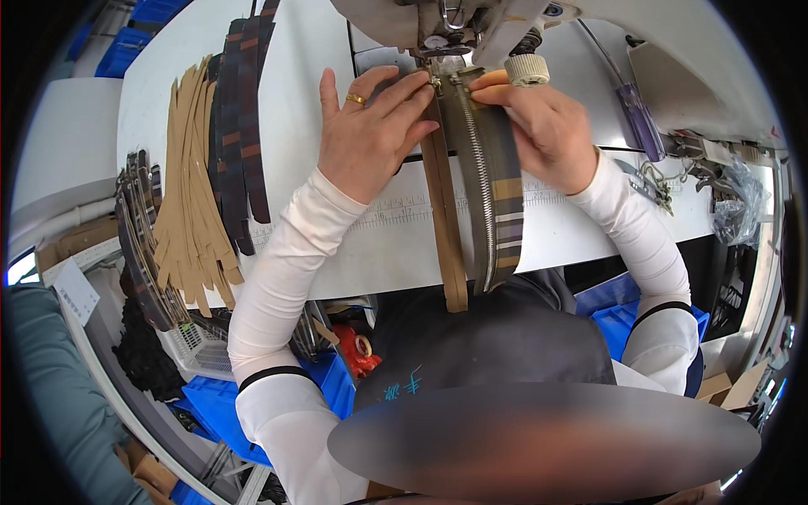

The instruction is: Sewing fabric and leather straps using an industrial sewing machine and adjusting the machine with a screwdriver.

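My left hand (374,118) has its fingers apart, fingertips resting at the top of a long brown strip (450,252) just below the sewing machine's presser area (442,59). My right hand (543,126) pinches the upper edge of an olive fabric piece (498,202) with plaid bands and a long metal zipper (481,177) along it. The olive piece lies beside the brown strip, and both run toward me over the white worktable (387,261) with its printed ruler. The exact contact under the machine head is partly hidden by fingers.
Tan strips (189,194), dark patterned strips (236,135) and narrow striped strips (139,227) lie at the left. At the right are a purple-handled screwdriver (640,122), metal bits (652,181) and a clear plastic bag (736,206). Blue bins (210,404) sit below the table.
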`<state>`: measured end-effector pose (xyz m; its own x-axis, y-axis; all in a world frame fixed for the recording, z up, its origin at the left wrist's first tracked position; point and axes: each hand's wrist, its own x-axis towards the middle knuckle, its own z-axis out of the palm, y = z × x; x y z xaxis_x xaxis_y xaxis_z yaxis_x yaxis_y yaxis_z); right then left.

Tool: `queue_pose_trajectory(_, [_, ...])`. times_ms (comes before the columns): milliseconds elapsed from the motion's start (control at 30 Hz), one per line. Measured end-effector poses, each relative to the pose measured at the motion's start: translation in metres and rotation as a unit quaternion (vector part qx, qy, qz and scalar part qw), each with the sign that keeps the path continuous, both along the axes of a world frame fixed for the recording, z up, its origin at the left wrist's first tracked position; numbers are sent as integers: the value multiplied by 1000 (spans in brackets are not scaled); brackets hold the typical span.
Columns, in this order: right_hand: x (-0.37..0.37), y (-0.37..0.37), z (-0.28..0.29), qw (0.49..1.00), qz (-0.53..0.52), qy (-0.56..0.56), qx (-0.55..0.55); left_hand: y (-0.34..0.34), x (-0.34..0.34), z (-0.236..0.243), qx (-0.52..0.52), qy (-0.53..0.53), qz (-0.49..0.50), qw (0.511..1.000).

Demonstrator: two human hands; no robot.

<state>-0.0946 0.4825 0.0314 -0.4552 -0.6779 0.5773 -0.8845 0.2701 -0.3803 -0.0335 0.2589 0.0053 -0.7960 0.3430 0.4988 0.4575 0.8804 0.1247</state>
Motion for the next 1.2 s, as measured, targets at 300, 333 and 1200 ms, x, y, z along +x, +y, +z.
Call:
queue_pose_trajectory(300, [-2,-15,-14,1000,4,-2,13,-3,-3,-3,13,6,16,1000])
queue_pose_trajectory(333, [-2,-15,-15,1000,0,-1,16,-3,-3,-3,27,1,16,1000])
queue_pose_trajectory(1200, [0,-15,-15,999,2,4,36,-2,0,-4,13,-2,15,1000])
